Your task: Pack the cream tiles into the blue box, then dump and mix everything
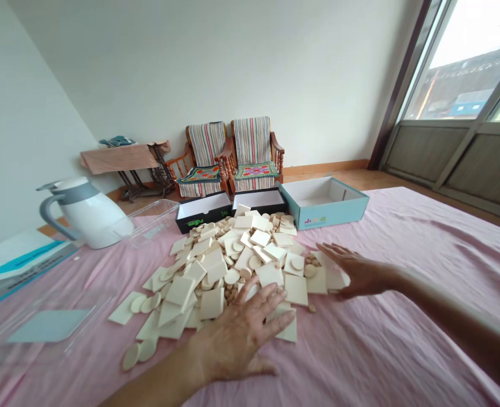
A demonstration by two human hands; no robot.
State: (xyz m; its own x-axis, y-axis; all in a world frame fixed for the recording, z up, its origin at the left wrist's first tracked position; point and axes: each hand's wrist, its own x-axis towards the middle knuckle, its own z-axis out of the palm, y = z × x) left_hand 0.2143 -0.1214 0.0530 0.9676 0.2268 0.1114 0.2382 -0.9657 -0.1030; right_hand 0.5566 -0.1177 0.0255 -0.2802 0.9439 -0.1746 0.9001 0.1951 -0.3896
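Observation:
A wide heap of pale wooden pieces point(214, 265), square tiles and round discs mixed with small beads or pebbles, lies on the pink cloth. My left hand point(244, 328) is spread palm down at the heap's near edge, its fingers over several squares. At the heap's right edge, my right hand point(356, 271) has its fingers stretched out, beside a square tile point(317, 281) and partly over another. Neither hand grips anything. What lies beneath the palms is hidden.
Behind the heap stand two black open boxes point(205, 216) and a light blue open box point(330, 217). To the left are a white jug point(91, 217), a tissue pack point(18, 263), a clear plastic tray point(154, 220) and a clear lid point(48, 326). Two armchairs point(252, 144) stand beyond.

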